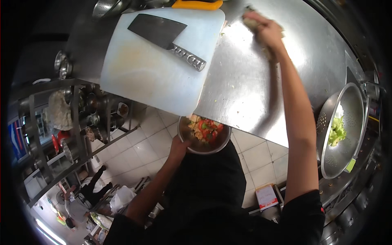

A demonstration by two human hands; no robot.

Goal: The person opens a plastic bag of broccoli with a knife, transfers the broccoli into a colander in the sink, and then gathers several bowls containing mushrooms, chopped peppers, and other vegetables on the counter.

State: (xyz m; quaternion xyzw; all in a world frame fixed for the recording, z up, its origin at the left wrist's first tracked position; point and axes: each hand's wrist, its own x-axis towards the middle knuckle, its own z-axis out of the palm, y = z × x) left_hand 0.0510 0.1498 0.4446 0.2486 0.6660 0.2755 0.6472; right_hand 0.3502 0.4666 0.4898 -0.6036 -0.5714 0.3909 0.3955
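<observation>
With my left hand (180,147) I grip the rim of a stainless steel bowl (204,150), held just below the counter's front edge. Inside it lie red tomato pieces, green bits and pale yellowish scraps (205,129). My right hand (269,33) is closed around a crumpled, greyish cloth (252,24), blurred, on or just over the steel counter (242,76). Small food crumbs dot the metal to its left. A white cutting board (153,76) lies left of the right hand, bearing a cleaver (159,30) with a metal handle pointing toward the lower right.
A large steel colander (329,122) with lettuce leaves (337,131) stands at the right. Beyond the board is a yellow handle (197,4). A labelled box (267,197) sits low at the right. At lower left, another person (92,190) is near racks and bags.
</observation>
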